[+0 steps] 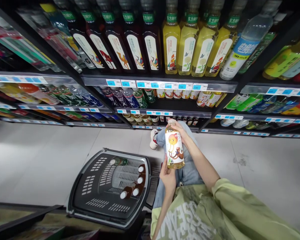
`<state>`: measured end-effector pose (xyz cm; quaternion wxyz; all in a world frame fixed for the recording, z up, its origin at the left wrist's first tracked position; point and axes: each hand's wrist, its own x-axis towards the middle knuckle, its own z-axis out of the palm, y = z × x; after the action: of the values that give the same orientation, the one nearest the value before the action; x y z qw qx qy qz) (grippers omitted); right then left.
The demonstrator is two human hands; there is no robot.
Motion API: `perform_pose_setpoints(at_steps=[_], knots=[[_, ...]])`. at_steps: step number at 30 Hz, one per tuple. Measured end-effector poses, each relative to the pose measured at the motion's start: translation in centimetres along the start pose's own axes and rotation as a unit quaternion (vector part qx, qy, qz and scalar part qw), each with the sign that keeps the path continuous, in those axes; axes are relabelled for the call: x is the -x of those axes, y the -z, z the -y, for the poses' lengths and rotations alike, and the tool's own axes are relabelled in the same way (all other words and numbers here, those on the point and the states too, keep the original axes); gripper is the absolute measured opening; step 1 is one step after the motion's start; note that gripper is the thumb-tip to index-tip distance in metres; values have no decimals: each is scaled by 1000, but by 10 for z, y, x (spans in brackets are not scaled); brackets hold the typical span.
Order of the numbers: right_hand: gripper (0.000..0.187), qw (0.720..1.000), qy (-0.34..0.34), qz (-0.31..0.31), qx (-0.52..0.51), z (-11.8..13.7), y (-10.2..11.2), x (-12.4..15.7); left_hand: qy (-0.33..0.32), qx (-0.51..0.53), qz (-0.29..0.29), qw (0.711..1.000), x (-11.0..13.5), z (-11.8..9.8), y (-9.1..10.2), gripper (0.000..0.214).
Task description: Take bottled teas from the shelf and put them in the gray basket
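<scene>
Pale green printed top (190, 213), blue jeans (187, 166), white-red sneaker (153, 139).

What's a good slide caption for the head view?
Both hands hold a yellow tea bottle above a basket by drink shelves.

Both arms forward — left hand (168, 175) cupped low, right hand (181, 131) curled above, fingers closed.

basket (90, 186) left of bottle (174, 150) | shelves (160, 85) behind | bottles (135, 183) in basket
</scene>
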<state>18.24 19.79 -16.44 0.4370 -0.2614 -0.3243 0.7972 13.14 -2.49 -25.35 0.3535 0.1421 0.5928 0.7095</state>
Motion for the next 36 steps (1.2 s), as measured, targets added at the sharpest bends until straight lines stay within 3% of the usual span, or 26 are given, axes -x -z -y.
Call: perform_pose_setpoints(at_steps=[4,8,13,17,24,36], knots=[[42,1000,-27,-8,-11,2,1,-1,-52,-35,-9,998,2,0,6,46],[33,996,-69,-13,-50,5,7,-2,-69,-12,-15,997,6,-4,3,49],[29,992,-9,-14,-128,9,18,8,-15,21,4,1000,3,-10,-3,71],[30,992,3,-9,-122,12,24,14,32,-17,28,999,1,-9,-2,55],[29,995,-51,22,-78,13,29,2,2,-47,-9,999,6,-7,2,41],[25,995,-34,35,-89,19,30,7,-14,-43,9,999,7,-11,1,37]])
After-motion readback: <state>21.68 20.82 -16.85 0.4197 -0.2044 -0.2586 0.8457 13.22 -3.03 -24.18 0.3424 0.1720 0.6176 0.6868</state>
